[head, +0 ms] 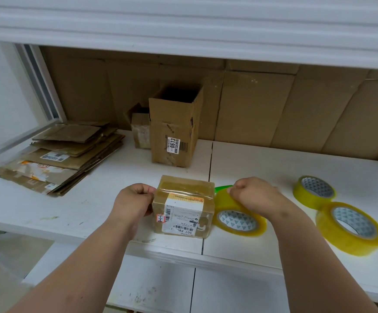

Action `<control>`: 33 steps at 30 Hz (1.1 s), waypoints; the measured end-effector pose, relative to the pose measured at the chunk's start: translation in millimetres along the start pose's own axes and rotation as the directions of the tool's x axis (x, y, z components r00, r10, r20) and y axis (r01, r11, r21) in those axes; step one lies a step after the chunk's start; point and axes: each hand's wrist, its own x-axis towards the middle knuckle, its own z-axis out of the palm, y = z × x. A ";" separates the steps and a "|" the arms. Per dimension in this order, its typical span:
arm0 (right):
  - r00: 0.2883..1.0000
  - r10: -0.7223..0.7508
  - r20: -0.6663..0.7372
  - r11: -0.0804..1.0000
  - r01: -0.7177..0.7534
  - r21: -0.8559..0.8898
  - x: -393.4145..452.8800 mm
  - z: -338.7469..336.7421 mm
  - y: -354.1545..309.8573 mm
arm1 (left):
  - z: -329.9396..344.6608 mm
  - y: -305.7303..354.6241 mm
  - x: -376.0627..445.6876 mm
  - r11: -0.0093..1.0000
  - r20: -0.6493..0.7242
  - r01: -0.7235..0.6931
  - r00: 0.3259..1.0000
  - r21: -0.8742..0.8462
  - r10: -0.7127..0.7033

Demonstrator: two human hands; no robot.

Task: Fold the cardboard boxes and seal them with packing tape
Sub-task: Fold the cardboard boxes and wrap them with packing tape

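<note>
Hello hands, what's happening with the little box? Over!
Left hand grips small taped cardboard box. Right hand pinches yellow tape roll beside it. Nothing blocking.

A small taped box [183, 206] with shipping labels sits closed near the table's [273, 168] front edge. Just right of it lies a yellowish tape roll [239, 216], flat.

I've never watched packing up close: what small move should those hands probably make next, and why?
Probably cut the tape. The small box already looks wrapped; the left hand steadies its side, while the right hand grips the tape roll right beside it, near something green, perhaps a cutter.
</note>
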 end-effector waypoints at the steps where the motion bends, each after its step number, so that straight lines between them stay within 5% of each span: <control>1: 1.000 0.000 0.000 1.000 0.000 0.009 -1.1 0.0 0.4 | 0.9 -0.1 -1.7 1.000 0.004 -0.017 1.000 0.023 0.017; 9: 1.000 -0.014 0.021 0.987 0.011 0.159 -12.8 0.9 -5.0 | 0.2 7.2 -7.1 0.970 0.143 -0.137 0.984 0.203 0.109; 15: 0.993 -0.019 0.120 0.929 -0.027 0.370 -23.1 7.9 -13.7 | 4.8 27.3 14.4 0.957 0.049 -0.122 0.992 0.262 0.113; 20: 0.992 0.004 0.125 0.882 -0.062 0.467 -31.3 25.2 -12.2 | 23.0 36.8 18.7 0.775 0.160 -0.189 0.981 0.603 0.114; 24: 0.991 0.008 0.131 0.844 -0.077 0.530 -38.3 32.3 -5.1 | 30.6 37.2 16.9 0.728 0.171 -0.175 0.982 0.663 0.080; 27: 0.992 0.007 0.123 0.818 -0.077 0.570 -40.2 34.0 -3.4 | 34.5 40.4 10.6 0.426 0.119 -0.214 0.964 0.879 0.239; 30: 0.995 0.013 0.103 0.806 -0.071 0.588 -40.5 33.6 -3.5 | 41.9 35.5 -1.2 0.389 0.183 -0.335 0.907 0.858 0.378; 33: 0.996 0.005 0.091 0.792 -0.059 0.608 -39.5 35.8 -2.5 | 44.3 26.6 -9.2 0.289 0.302 -0.389 0.904 0.875 0.301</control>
